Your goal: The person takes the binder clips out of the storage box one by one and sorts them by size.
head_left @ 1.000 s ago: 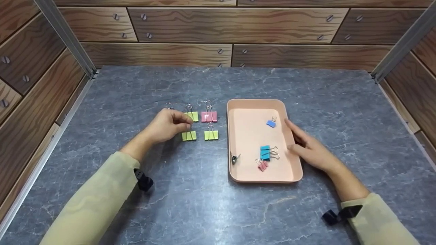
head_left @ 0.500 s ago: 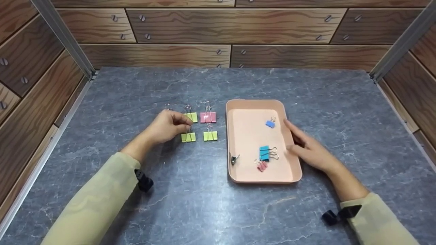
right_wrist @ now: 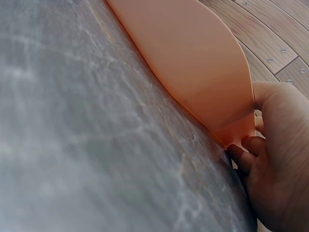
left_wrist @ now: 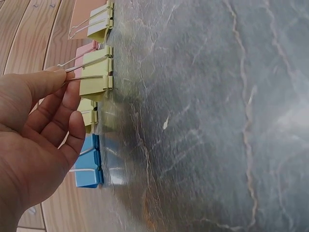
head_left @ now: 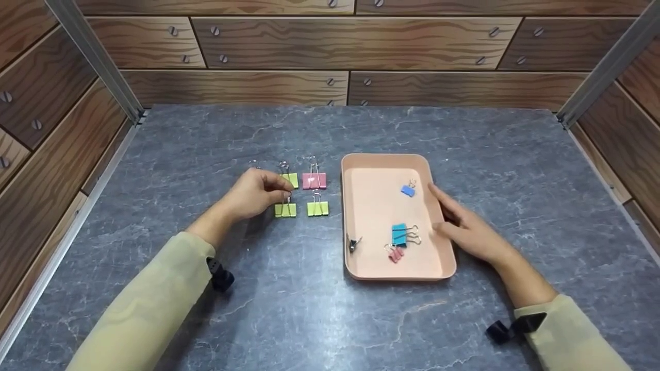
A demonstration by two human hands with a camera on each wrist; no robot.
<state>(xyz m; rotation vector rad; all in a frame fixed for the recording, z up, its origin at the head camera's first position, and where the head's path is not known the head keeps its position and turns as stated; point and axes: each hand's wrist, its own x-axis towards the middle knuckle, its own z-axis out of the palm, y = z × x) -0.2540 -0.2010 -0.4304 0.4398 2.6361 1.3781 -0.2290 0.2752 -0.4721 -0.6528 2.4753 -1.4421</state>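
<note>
In the head view my left hand (head_left: pixel 252 195) is at a group of binder clips left of the tray. Its thumb and forefinger pinch the wire handle of a yellow-green binder clip (left_wrist: pixel 96 75), whose body stands at the tabletop. Close by are another yellow-green clip (head_left: pixel 317 208), a pink clip (head_left: pixel 314 181) and a yellow-green clip (head_left: pixel 292 180) partly behind the fingers. A blue clip (left_wrist: pixel 88 162) shows in the left wrist view, hidden by the hand from the head. My right hand (head_left: pixel 472 234) grips the right wall of the peach tray (head_left: pixel 376 206), thumb at the rim (right_wrist: pixel 252 82).
Inside the tray lie a small blue clip (head_left: pixel 408 190), a larger teal clip (head_left: pixel 399 235), a small pink clip (head_left: pixel 395 254) and a small dark clip (head_left: pixel 352 245) against the left wall. Wood-patterned panels (head_left: pixel 356 44) enclose the marbled grey table (head_left: pixel 289 309).
The head view has tilted slightly, so everything sits a little lower in it. Both hands keep their holds, and the clips and tray stay in place.
</note>
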